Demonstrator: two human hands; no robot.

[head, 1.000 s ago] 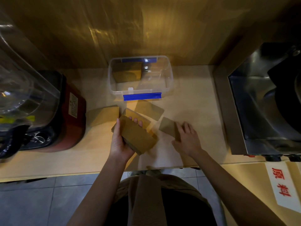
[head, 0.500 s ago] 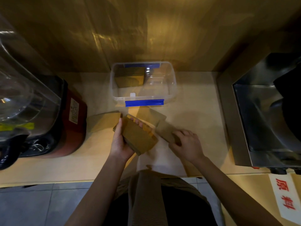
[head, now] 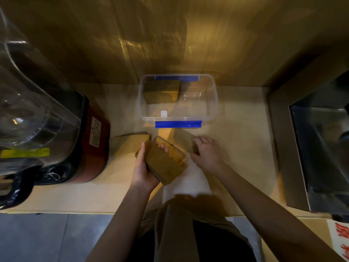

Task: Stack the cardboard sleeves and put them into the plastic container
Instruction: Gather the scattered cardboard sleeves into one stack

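My left hand (head: pixel 143 172) is shut on a tilted stack of brown cardboard sleeves (head: pixel 164 164), held just above the counter. My right hand (head: pixel 207 153) is to the right of the stack, with its fingers curled on a single flat sleeve (head: pixel 195 148) that it mostly hides. Another loose sleeve (head: pixel 181 136) lies just beyond, and one more sleeve (head: pixel 130 143) lies left of the stack. The clear plastic container (head: pixel 213 103) with blue clips stands open at the back. A few sleeves (head: pixel 161 91) stand in its far left corner.
A blender with a red base (head: pixel 94 148) and a clear jug (head: pixel 34 110) fills the left side. A steel machine (head: pixel 311 148) stands on the right. A white sheet (head: pixel 187 179) lies under my hands. The counter's front edge (head: pixel 75 211) runs close to my body.
My right hand has drawn its sleeve left and away from me, closer to the stack. My left hand has held the stack nearly still.
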